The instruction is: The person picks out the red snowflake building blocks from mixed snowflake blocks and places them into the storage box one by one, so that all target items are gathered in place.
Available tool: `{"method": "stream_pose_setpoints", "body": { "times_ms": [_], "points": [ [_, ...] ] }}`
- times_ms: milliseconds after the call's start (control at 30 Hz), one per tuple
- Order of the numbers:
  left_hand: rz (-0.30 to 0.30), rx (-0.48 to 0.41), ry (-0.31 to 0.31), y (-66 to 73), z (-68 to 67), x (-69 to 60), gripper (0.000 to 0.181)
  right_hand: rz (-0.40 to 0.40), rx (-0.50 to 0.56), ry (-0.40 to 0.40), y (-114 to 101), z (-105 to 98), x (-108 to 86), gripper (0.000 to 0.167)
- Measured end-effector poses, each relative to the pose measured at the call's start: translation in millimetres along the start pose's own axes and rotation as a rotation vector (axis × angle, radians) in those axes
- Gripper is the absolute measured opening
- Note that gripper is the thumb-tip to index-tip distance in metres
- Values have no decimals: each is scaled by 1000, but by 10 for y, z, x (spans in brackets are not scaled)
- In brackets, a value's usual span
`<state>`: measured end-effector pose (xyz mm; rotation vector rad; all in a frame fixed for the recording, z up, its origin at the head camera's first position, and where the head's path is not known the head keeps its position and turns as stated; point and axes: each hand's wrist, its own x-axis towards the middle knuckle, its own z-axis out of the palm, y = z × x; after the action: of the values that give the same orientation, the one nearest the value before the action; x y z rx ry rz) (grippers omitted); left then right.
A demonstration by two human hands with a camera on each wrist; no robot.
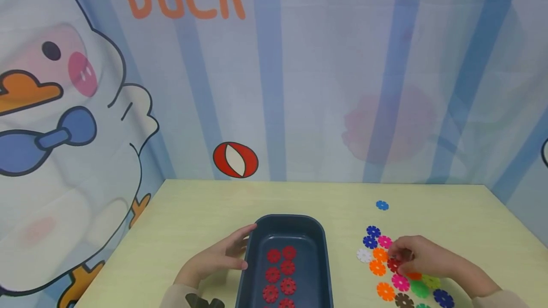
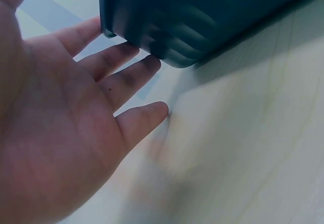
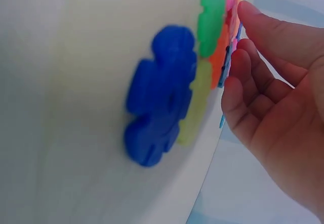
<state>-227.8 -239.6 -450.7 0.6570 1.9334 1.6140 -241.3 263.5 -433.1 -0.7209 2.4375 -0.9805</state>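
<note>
A dark blue oblong tray [image 1: 326, 270] stands on the table with two columns of red flower-shaped plastic discs [image 1: 288, 267] inside. My left hand [image 1: 216, 255] is at its left side, fingers spread and fairly straight; in the left wrist view some fingertips [image 2: 152, 62] touch the tray's outer wall [image 2: 192, 32]. To the right, my right hand [image 1: 428, 258] is low over a loose group of coloured discs, fingers bent around a red disc [image 1: 392, 264]. Thumb and fingers stand apart in the right wrist view, with no disc seen pinched between them.
Around the right hand lie orange [image 1: 377, 267], pink [image 1: 400, 282], green [image 1: 420, 289], white [image 1: 364, 255] and dark blue discs [image 1: 443, 298]. A light blue disc [image 1: 382, 205] lies farther back. A printed cloth [image 1: 308, 84] hangs behind the table's [image 1: 205, 203] far edge.
</note>
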Motion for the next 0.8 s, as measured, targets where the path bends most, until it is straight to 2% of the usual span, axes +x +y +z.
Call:
{"method": "stream_pose_setpoints", "body": {
  "times_ms": [200,533,800],
  "points": [
    [7,4,0,20,10,10,85,76,-59,-2,8,-11,22,25],
    [1,10,19,32,17,6,86,109,-50,-32,34,-33,87,23],
    [9,4,6,15,11,11,85,113,-36,-42,20,-20,91,21]
  ]
}}
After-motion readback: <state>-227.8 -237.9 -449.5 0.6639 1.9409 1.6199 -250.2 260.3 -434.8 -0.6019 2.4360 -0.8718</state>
